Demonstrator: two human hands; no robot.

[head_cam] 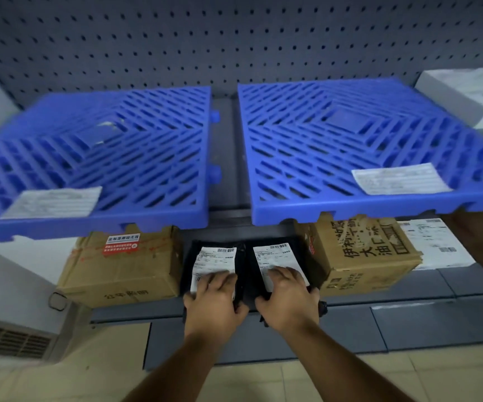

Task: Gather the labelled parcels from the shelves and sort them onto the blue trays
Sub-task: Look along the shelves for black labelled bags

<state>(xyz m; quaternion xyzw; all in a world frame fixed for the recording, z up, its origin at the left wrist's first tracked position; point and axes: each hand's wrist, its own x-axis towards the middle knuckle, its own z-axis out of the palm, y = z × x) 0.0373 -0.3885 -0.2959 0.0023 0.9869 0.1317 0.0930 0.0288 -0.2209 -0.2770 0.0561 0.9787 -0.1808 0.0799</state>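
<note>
Gripping two black parcels at their near edges, we had one in each hand on the lower shelf (408, 297). Our left hand (215, 297) lay on the left black parcel (189, 262), fingers spread over the lower part of its white label (215, 261) and the thumb hooked round the near edge. Our right hand (288, 297) held the right black parcel (301, 256) the same way, fingers curled over the bottom of its label (275, 258), thumb tucked under the front. The two parcels lay side by side, touching or nearly so, in the gap between two cardboard boxes, their near ends reaching the shelf's front edge.

To the left stood a brown box (121, 268) with a red and white sticker on top and printing on its front face. To the right sat another brown box (359, 253) with large black characters across its lid, and just beyond it a flat white parcel (437, 245) with a printed label.

On the shelf above rested the two blue trays, slatted plastic grids set side by side with a narrow gap between them. The left blue tray (147, 134) carried a white label at its near left corner; the right blue tray (307, 140) carried one near its front right corner. We saw no parcels on either grid. A white box (449, 97) sat at the far right of that upper level, against the grey pegboard (234, 39) behind. Pale floor tiles (350, 378) showed below our forearms
</note>
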